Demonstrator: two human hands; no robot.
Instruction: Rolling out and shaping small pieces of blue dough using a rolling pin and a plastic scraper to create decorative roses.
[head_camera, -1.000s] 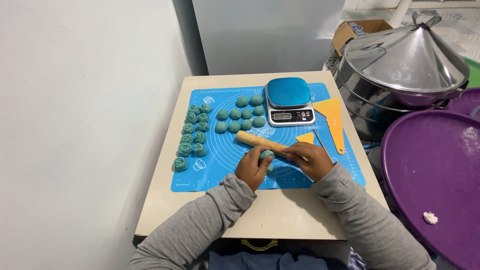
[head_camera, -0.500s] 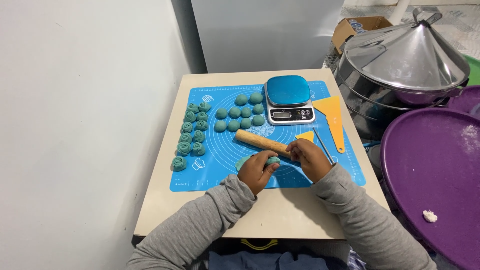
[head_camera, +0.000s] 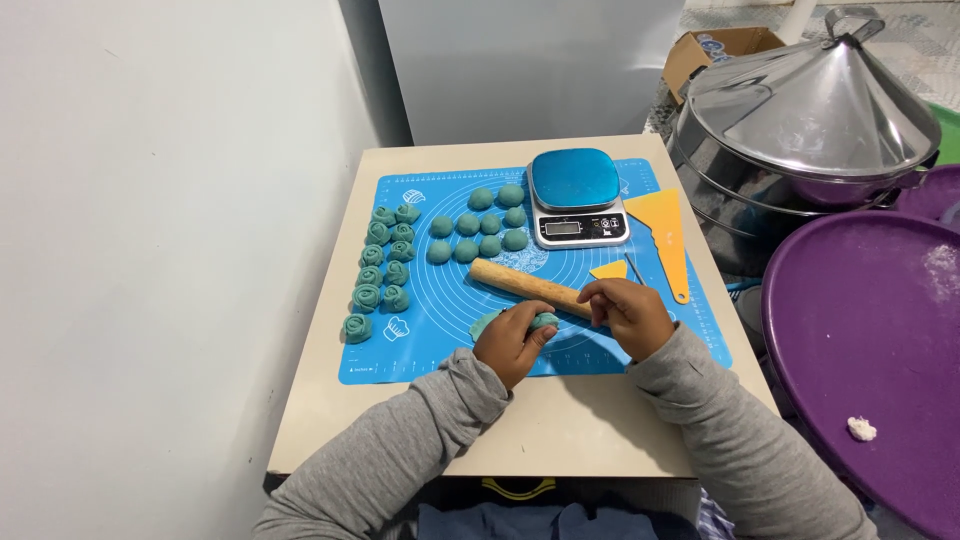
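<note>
My left hand (head_camera: 512, 342) pinches a flattened piece of teal dough (head_camera: 492, 321) that lies on the blue silicone mat (head_camera: 430, 330). My right hand (head_camera: 627, 312) rests on the right end of a wooden rolling pin (head_camera: 520, 284), which lies at a slant just beyond the dough. Several round teal dough balls (head_camera: 478, 225) sit in rows at the mat's far middle. Several rolled, rose-shaped teal pieces (head_camera: 380, 265) stand in two columns along the mat's left side.
A digital kitchen scale (head_camera: 574, 195) stands at the mat's far edge, a yellow scraper (head_camera: 664, 228) to its right. Right of the small table (head_camera: 560, 430) are a large steel steamer with conical lid (head_camera: 812, 110) and a purple round tray (head_camera: 880, 350). A white wall runs along the left.
The rolling pin moved away from me, off the dough. My left hand came down onto the flattened dough and took hold of its edge.
</note>
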